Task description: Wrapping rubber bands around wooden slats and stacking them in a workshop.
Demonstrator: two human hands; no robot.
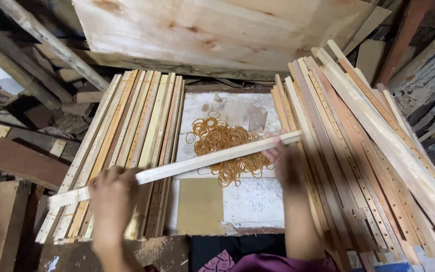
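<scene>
Both hands hold one wood strip (177,168), left hand (113,194) and right hand (285,160) gripping opposite ends, level above the rubber bands (225,143) between them.

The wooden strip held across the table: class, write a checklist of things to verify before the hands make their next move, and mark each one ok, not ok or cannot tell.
1. Left hand grips the wooden strip near its left end: ok.
2. Right hand holds the strip near its right end: ok, though blurred.
3. Strip clear of the rubber bands, passing above them: cannot tell whether it touches.
4. Left stack of strips lies neat and parallel: ok.
5. Right pile of strips lies neat: not ok, it fans out loosely.
6. Bare white tabletop near the tan card to set the strip down: ok.
</scene>
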